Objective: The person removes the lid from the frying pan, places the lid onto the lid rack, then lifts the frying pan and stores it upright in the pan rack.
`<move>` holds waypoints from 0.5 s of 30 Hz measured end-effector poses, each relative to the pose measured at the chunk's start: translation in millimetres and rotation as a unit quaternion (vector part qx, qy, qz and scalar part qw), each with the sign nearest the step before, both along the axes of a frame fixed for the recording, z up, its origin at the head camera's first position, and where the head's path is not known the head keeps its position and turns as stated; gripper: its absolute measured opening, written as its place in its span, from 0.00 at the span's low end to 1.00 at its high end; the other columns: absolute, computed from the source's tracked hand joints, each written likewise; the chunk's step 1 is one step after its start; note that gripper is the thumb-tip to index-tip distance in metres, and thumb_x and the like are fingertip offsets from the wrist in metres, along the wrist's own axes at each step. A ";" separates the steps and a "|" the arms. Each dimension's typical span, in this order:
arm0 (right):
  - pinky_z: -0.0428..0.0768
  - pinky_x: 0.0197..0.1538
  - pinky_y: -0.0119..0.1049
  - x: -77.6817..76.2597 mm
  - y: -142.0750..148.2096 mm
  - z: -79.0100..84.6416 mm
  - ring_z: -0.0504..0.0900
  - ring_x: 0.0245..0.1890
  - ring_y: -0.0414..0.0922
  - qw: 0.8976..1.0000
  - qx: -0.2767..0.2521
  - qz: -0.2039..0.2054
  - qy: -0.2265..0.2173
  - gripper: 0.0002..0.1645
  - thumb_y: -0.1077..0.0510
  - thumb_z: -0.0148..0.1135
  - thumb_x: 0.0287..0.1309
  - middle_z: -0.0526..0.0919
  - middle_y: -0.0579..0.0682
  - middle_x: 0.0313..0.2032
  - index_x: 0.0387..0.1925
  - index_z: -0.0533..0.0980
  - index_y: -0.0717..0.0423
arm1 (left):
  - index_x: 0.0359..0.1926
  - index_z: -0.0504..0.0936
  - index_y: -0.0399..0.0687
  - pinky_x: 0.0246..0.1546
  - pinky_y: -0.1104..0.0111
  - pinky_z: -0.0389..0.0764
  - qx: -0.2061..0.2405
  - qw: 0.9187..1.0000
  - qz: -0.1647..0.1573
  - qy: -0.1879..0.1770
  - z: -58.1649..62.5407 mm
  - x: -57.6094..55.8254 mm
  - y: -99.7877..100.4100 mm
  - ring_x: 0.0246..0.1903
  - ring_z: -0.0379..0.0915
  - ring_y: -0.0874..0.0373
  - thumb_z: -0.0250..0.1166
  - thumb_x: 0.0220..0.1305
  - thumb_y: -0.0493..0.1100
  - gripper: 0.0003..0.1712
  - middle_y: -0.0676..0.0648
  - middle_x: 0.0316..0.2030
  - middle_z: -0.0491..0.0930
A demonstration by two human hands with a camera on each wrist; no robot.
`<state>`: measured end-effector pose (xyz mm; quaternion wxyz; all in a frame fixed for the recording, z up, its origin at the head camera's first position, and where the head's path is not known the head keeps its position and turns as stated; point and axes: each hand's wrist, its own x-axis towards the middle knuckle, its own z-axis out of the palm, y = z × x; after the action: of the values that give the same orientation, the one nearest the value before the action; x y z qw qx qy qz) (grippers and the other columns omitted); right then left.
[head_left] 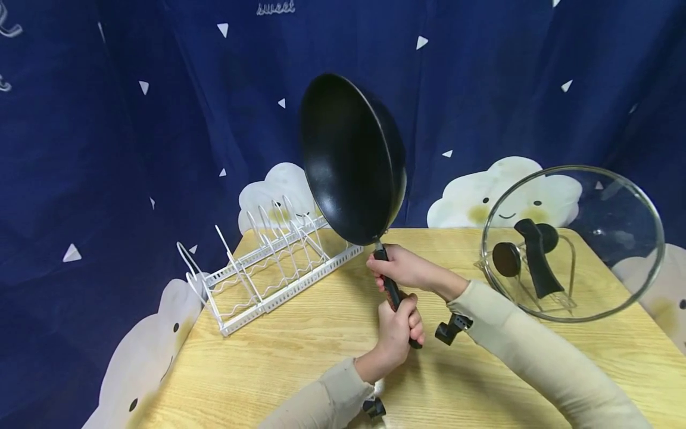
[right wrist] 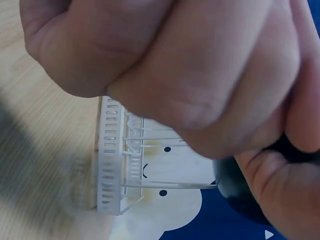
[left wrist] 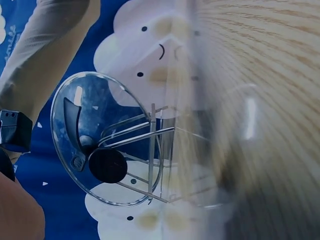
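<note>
A black wok (head_left: 345,161) is held up over the table, tilted on its side with its hollow facing left and its handle pointing down. My right hand (head_left: 402,267) grips the upper part of the handle, just under the pan. Lower down, my left hand (head_left: 395,328) wraps round the same handle (head_left: 393,292), whose end sticks out below the fingers. In the right wrist view, curled fingers (right wrist: 190,65) fill the top, with a dark piece of the wok (right wrist: 237,187) behind them.
Behind the wok at left stands a white wire dish rack (head_left: 273,268). On the right a glass lid (head_left: 616,238) with a black handle leans upright in a wire stand (head_left: 573,268). Both stand on a wooden table (head_left: 300,351) before a blue curtain (head_left: 161,149).
</note>
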<state>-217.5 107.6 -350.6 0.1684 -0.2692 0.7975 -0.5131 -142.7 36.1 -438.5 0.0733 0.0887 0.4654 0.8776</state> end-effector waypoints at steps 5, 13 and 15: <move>0.75 0.27 0.34 -2.2 -7.5 4.5 0.75 0.19 0.43 1.000 0.019 0.001 0.002 0.20 0.58 0.46 0.69 0.75 0.50 0.17 0.20 0.70 0.61 | 0.12 0.58 0.47 0.05 0.72 0.66 0.021 1.000 0.005 0.005 1.3 -1.4 -1.7 0.04 0.55 0.64 0.54 0.62 0.40 0.23 0.55 0.06 0.54; 0.71 0.23 0.30 -5.0 -16.9 6.5 0.75 0.17 0.42 0.999 0.050 0.010 0.002 0.21 0.59 0.47 0.68 0.75 0.49 0.16 0.19 0.71 0.60 | 0.12 0.57 0.48 0.06 0.72 0.65 0.042 0.999 0.009 -0.001 2.0 -1.6 -3.9 0.05 0.53 0.64 0.53 0.63 0.39 0.23 0.55 0.07 0.54; 0.71 0.23 0.30 -5.7 -18.8 6.0 0.75 0.16 0.41 0.999 0.053 0.011 0.002 0.20 0.59 0.48 0.68 0.75 0.49 0.16 0.19 0.71 0.59 | 0.12 0.57 0.48 0.06 0.72 0.65 0.045 0.999 0.011 -0.003 1.7 -1.8 -4.4 0.05 0.53 0.64 0.53 0.63 0.39 0.23 0.55 0.07 0.54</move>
<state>-223.2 88.8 -344.6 0.1863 -0.2699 0.8208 -0.4677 -144.5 31.7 -436.8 0.0608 0.0836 0.4263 0.8987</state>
